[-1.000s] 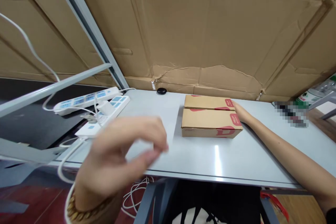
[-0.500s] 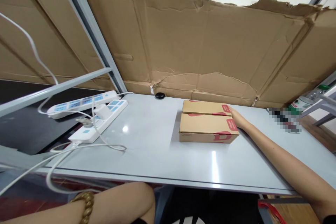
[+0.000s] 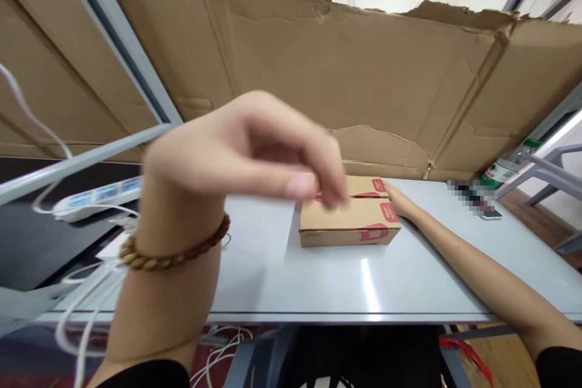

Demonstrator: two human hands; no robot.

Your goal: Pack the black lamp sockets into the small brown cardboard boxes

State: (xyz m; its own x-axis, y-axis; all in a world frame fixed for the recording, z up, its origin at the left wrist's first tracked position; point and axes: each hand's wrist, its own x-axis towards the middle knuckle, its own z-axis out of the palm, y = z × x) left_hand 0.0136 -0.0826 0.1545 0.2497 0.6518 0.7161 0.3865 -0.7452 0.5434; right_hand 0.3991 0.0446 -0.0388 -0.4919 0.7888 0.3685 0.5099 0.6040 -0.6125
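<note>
In the head view, a front cardboard box (image 3: 352,220) and a rear cardboard box (image 3: 359,185) lie on the counter (image 3: 409,282), their long axes going from left to right. The right hand (image 3: 400,201) is nearer, at their right end; its fingers are mostly hidden, so I cannot tell if they grip. The left hand (image 3: 254,148) is raised, its bent fingers visibly empty, with the boxes below and toward the right; blur hides whether fingertips and thumb meet
</note>
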